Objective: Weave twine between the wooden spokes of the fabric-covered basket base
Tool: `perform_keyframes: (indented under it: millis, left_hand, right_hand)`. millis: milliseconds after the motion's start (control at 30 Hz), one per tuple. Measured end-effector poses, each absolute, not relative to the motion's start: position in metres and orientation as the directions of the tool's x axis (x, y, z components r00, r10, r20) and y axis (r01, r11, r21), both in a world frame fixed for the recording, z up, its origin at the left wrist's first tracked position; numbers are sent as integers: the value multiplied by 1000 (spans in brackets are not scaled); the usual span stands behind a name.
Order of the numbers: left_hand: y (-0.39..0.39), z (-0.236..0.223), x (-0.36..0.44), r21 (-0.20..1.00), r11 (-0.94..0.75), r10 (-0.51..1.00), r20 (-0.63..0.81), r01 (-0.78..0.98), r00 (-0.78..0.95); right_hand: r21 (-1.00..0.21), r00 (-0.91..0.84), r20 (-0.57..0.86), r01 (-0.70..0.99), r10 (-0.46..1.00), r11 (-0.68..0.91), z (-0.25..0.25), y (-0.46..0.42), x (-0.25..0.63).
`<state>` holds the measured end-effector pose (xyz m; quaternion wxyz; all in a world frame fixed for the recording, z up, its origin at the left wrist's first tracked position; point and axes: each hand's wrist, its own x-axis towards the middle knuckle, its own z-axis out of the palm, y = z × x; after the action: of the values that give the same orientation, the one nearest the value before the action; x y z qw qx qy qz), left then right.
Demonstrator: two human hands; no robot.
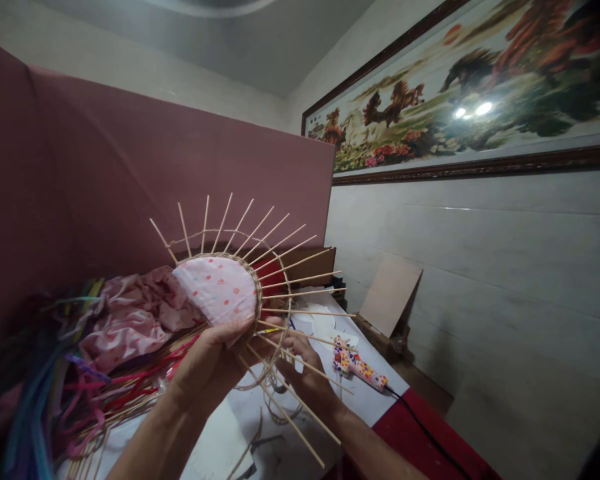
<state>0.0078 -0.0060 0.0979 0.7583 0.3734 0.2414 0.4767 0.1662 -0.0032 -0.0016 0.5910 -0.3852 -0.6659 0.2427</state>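
Note:
My left hand grips the lower edge of a half-round piece covered in white cloth with red spots. Thin wooden sticks fan out from its braided curved rim like rays. A strand of twine arcs across the sticks, partway out from the rim. At the lower right of the fan, my right hand has its fingers curled at the twine, behind several sticks that partly cover them. Loose loops of twine hang below, between the hands.
A flower-patterned glue gun lies on the white tabletop, its black cord trailing over red cloth. Crumpled pink fabric, pipe cleaners and loose sticks pile up at left. A board leans on the wall; a pink partition stands behind.

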Motion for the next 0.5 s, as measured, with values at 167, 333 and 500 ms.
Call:
perform_keyframes:
  millis: [167, 333, 500]
  left_hand:
    - [-6, 99, 9, 798, 247, 910, 3, -550, 414]
    - [-7, 98, 8, 789, 253, 907, 9, -561, 422]
    - [-7, 98, 8, 773, 275, 898, 7, -571, 440]
  right_hand:
    - [-772, 8, 615, 210, 789, 600, -1, -3, 166]
    - [-788, 25, 598, 203, 801, 581, -1, -1, 166]
    - [-789, 48, 603, 187, 797, 585, 2, -3, 165]
